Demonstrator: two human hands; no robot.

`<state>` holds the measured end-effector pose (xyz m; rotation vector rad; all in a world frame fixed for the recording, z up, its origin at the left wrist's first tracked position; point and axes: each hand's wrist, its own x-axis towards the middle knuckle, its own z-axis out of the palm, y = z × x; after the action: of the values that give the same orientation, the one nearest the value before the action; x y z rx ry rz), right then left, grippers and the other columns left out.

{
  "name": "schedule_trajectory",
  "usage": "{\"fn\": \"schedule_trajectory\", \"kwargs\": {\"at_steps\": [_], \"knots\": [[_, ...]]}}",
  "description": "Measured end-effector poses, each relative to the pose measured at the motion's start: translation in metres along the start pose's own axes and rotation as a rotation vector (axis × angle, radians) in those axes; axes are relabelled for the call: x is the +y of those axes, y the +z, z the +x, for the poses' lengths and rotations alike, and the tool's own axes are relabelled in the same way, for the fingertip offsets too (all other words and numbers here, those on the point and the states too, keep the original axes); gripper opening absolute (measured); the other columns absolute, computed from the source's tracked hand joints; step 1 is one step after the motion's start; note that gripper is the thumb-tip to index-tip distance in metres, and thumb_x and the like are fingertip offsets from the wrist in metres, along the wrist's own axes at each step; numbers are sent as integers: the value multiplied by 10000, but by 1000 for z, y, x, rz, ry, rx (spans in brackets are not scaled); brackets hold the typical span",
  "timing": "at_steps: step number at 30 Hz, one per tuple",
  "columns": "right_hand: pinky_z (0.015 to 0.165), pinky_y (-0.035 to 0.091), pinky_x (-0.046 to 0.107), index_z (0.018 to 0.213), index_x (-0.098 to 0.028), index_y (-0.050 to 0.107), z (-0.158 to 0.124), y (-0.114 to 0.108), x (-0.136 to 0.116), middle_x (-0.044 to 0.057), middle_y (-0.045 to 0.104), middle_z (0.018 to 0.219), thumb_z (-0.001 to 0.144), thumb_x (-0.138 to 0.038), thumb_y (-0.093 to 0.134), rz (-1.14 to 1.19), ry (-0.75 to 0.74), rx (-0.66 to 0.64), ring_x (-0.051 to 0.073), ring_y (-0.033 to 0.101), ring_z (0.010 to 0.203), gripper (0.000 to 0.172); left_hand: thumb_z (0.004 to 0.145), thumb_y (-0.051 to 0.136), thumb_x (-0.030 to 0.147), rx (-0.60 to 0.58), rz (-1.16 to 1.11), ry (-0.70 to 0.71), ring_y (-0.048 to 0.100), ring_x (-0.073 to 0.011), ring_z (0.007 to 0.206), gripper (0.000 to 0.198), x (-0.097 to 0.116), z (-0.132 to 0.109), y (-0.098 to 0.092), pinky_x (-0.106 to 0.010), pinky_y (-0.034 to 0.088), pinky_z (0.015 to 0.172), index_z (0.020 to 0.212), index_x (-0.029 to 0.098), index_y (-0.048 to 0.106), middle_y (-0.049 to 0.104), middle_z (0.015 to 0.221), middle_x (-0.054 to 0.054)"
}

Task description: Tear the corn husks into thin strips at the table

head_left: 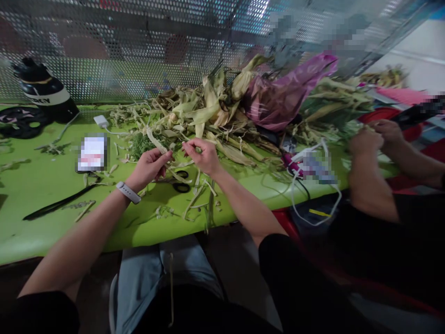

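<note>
My left hand (150, 167) is closed, thumb against fingers, on a pale husk strip (155, 141) that sticks up toward the pile. Beside it, my right hand (203, 155) is pinched. Whatever lies between its fingertips is too small to make out. The hands are a short gap apart over the green tabletop (128, 234). Just below them are the black handles of scissors (181, 187), partly covered by plant scraps. Behind my hands spreads a heap of dry corn husks (208, 109), with thin green sprigs (142, 144) at its near edge.
A purple plastic bag (278, 99) sits on the husks. Leftward are a phone (92, 153), a white adapter (101, 121), a black strap (59, 206) and a black bottle (48, 93). White cable (294, 199) loops over the edge. Another person's hands (368, 139) work at right.
</note>
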<state>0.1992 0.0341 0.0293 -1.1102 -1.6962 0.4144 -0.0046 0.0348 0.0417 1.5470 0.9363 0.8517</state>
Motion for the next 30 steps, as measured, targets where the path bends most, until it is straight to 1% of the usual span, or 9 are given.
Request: {"fn": "schedule_trajectory", "kwargs": {"at_steps": [4,6,10,13,17,21,23,27,30], "knots": [[756,465,305,739,-205,621,8,-11,8,10,634,709,871,-559,586,-47,77,265,163,567,698,379,853,636,548,34,-13,23,405,-50,337,460,0,1,-1,-174,296,348,634,183,462,525,440,34],[765,467,308,734,-204,614,11,-15,9,6,627,693,851,-574,607,-50,81,304,162,562,692,388,852,631,555,29,-6,27,391,-46,343,483,1,2,-2,-175,286,353,604,174,469,509,432,29],[749,478,304,739,-201,608,10,-12,5,5,633,693,843,-598,614,11,66,177,154,585,683,410,852,619,570,-26,-51,7,385,-50,376,439,4,0,-3,-169,273,373,777,138,631,490,452,42],[745,502,306,788,-215,600,8,-8,2,4,647,735,831,-619,620,112,93,151,150,602,690,407,853,619,568,-146,-31,-55,381,-57,384,454,6,-3,-4,-175,285,387,905,123,694,480,445,40],[606,502,268,827,-232,536,8,-5,-1,-12,652,763,796,-655,642,427,212,34,107,555,576,438,829,669,518,-291,17,-79,387,-64,390,399,5,-4,-2,-179,286,391,932,134,703,481,448,43],[447,423,225,829,-229,481,6,-2,0,-61,569,612,793,-680,630,665,381,-178,74,450,438,477,807,687,487,-352,43,-60,522,-106,489,314,2,-3,1,-199,411,468,873,180,681,587,557,9],[443,427,214,838,-226,485,8,-4,6,-81,492,549,818,-668,613,681,387,-153,76,449,438,461,813,678,476,-401,79,-42,564,-122,533,287,0,-2,2,-211,446,513,849,191,691,622,602,-7],[627,542,273,1014,-229,570,16,-22,18,-23,584,712,901,-580,555,436,273,64,121,601,650,369,811,694,459,-461,51,-67,626,-148,635,276,1,-2,1,-229,492,600,855,187,691,676,699,-35],[933,524,414,1186,-266,609,18,-36,11,51,651,1105,873,-395,647,150,95,25,207,629,1066,341,826,681,499,-382,-77,-100,615,-133,652,347,3,-3,-4,-232,492,614,940,171,682,704,778,-54]]}}
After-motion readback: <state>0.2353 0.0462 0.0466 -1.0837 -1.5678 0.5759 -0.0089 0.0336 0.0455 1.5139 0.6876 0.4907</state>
